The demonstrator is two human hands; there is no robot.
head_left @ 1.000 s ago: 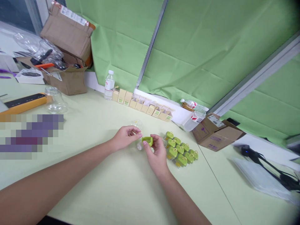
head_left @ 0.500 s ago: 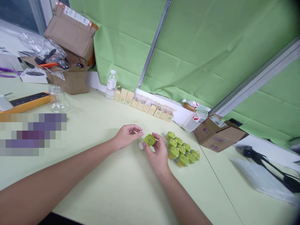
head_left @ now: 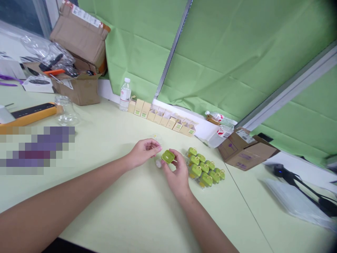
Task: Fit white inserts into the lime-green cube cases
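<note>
Head view: right hand (head_left: 179, 175) fingers pinch green case (head_left: 167, 156) just above counter (head_left: 126, 211), near row of green cases (head_left: 205, 168). Left hand (head_left: 143, 151) fingers curled beside it, grasp unclear. Risk: light fingertip pinch slips, case drops onto small white piece (head_left: 158, 163).

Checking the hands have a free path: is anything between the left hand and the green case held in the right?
Nothing visible. The left hand is a short gap from the green case in the right hand; a small white piece lies on the table beside that gap.
</note>
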